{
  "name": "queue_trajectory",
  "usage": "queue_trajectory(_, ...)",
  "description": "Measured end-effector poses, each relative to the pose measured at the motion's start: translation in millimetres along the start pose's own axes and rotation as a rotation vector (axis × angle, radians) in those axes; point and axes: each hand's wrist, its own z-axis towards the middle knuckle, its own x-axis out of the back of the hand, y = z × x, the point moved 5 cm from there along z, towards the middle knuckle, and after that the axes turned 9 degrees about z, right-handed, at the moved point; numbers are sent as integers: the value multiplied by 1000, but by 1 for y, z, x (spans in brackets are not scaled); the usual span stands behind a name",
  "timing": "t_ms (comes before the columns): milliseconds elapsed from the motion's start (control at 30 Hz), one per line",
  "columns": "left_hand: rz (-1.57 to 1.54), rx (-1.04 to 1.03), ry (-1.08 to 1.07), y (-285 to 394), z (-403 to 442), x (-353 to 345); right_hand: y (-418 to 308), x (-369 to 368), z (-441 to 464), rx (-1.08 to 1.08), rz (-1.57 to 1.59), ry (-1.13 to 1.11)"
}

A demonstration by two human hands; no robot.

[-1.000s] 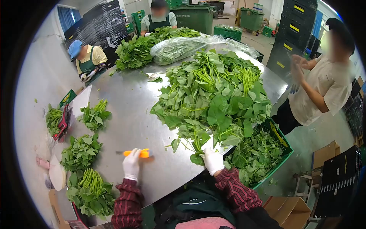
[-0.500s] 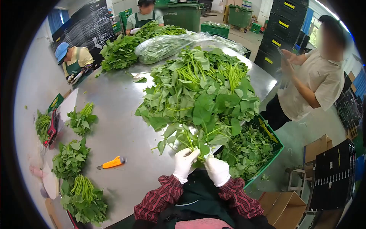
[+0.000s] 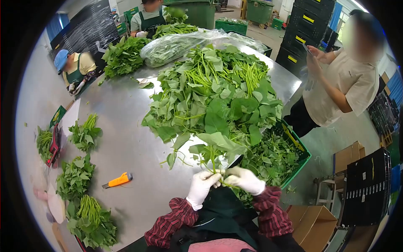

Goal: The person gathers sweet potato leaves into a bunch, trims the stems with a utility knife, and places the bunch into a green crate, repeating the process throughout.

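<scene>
Both my hands wear white gloves and meet at the near edge of the metal table (image 3: 145, 168). My left hand (image 3: 203, 187) pinches leafy green stems (image 3: 214, 161) whose leaves point away from me. Close beside it, my right hand (image 3: 244, 179) has its fingers closed on the lower part of the same stems. Just beyond my hands lies a large heap of leafy greens (image 3: 218, 96). To the right, a green crate (image 3: 303, 167) holds more loose leaves and stems.
An orange utility knife (image 3: 120, 179) lies on the table at left, near several bundled greens (image 3: 76, 176). A plastic bag of greens (image 3: 172, 52) sits at the back. Two co-workers (image 3: 76, 71) stand on the far side; another person (image 3: 340, 84) holds a phone at right.
My hands have come closer together, the right moving left to grip the stems by the left. The camera view has shifted slightly.
</scene>
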Motion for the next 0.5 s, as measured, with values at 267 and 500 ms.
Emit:
queue_trajectory(267,-124,40,-98,1,-6,6,-11,-40,-3,-95,359,201)
queue_trajectory(500,-375,75,-35,1,-13,2,-12,-31,-36,-155,622,423)
